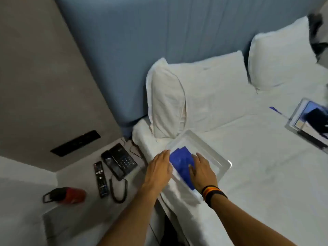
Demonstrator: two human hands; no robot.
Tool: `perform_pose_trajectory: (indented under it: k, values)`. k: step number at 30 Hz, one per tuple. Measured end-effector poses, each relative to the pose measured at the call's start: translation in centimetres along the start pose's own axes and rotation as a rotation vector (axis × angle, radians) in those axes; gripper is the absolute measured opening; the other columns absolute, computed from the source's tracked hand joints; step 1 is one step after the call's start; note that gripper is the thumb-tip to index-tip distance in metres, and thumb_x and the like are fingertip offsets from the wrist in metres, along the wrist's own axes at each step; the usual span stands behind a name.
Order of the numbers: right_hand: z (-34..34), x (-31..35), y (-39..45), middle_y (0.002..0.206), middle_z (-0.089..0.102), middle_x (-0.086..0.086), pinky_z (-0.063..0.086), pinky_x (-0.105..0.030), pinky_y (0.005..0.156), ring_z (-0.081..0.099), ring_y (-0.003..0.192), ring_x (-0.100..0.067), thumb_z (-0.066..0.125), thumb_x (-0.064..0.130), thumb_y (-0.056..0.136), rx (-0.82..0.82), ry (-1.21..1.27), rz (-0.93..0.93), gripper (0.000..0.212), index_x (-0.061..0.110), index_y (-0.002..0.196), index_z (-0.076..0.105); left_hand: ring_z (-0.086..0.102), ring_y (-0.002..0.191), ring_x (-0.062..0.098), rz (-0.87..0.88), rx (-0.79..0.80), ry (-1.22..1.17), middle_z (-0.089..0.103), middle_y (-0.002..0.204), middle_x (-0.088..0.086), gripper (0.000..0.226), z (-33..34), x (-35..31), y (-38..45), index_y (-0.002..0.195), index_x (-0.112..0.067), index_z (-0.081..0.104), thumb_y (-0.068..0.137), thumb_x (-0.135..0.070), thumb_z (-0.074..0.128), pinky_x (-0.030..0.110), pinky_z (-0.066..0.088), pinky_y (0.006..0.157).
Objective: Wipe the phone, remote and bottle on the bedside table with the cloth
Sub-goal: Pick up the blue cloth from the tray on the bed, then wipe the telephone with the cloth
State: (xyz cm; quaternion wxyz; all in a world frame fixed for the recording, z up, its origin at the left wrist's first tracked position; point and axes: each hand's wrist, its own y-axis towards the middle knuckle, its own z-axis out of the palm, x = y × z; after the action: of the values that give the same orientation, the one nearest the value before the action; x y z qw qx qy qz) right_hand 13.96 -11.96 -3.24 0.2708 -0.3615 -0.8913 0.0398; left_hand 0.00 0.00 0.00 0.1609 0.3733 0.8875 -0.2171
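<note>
both hands reach the blue cloth [181,162] lying in a white tray [220,158] on the bed edge; the left hand [158,170] is flat and released beside it, the right hand [202,172] rests open-fingered on it, gripping nothing yet. best to gather the cloth into one firm pad before turning to the bedside table [78,215]. waiting there: one phone [119,161], one remote [100,179], one red bottle [68,195] on its side

Grey bedside table [85,215] with phone [119,161], remote [101,179], red bottle [66,195] lying sideways. White bed [257,174] carrying tray [220,159], pillows [195,96].
</note>
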Motion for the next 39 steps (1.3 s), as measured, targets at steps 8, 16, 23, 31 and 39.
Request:
perform_pose_trajectory:
  k: [8, 16, 23, 31, 39]
  values:
    - [6.4, -6.0, 5.0, 0.151, 0.043, -0.011, 0.041, -0.046, 0.109, 0.042, 0.135, -0.029, 0.053, 0.038, 0.096, 0.091, -0.02, 0.192, 0.062, 0.012, 0.149, 0.033, 0.045, 0.151, 0.029, -0.12, 0.101, 0.018, 0.041, 0.165, 0.018, 0.055, 9.2, -0.1, 9.3, 0.163, -0.002, 0.027, 0.112, -0.01, 0.046, 0.035, 0.041, 0.122]
    - [8.0, -7.1, 7.9, 0.103, 0.067, -0.003, 0.051, -0.032, 0.069, 0.063, 0.083, -0.02, 0.071, 0.033, 0.076, 0.107, 0.199, 0.366, 0.044, 0.022, 0.116, 0.056, 0.058, 0.127, 0.031, -0.175, 0.089, 0.117, 0.062, 0.134, 0.014, 0.022, 11.1, 0.7, 13.0, 0.124, -0.008, 0.065, 0.107, -0.02, 0.059, 0.037, 0.05, 0.1]
    - [4.6, -1.2, 7.5, 0.079, 0.075, 0.002, 0.054, -0.024, 0.058, 0.071, 0.074, -0.019, 0.068, 0.014, 0.075, 0.17, 0.732, 0.285, 0.018, 0.023, 0.091, 0.065, 0.07, 0.097, 0.023, -0.243, -0.03, -0.704, 0.069, 0.109, 0.008, 0.016, 4.9, 5.0, 9.6, 0.099, -0.014, 0.074, 0.088, -0.025, 0.078, 0.038, 0.061, 0.083]
    - [11.6, 14.0, 10.5, 0.099, 0.076, -0.009, 0.055, -0.026, 0.065, 0.07, 0.085, -0.02, 0.062, 0.009, 0.07, 0.548, 0.805, 0.101, 0.041, 0.009, 0.11, 0.068, 0.076, 0.096, 0.019, -0.631, -0.426, -1.332, 0.077, 0.11, 0.007, 0.016, 2.1, 21.3, 4.2, 0.119, -0.017, 0.072, 0.105, -0.024, 0.066, 0.029, 0.065, 0.071]
    - [26.4, 24.2, 17.9, 0.104, 0.073, -0.004, 0.059, -0.039, 0.072, 0.069, 0.094, -0.026, 0.064, 0.007, 0.072, 0.644, 0.712, 0.094, 0.044, 0.02, 0.113, 0.065, 0.069, 0.071, 0.026, -1.024, -0.481, -1.117, 0.071, 0.092, 0.009, 0.019, 12.4, 36.2, 0.4, 0.123, -0.005, 0.068, 0.108, -0.007, 0.057, 0.035, 0.059, 0.059]
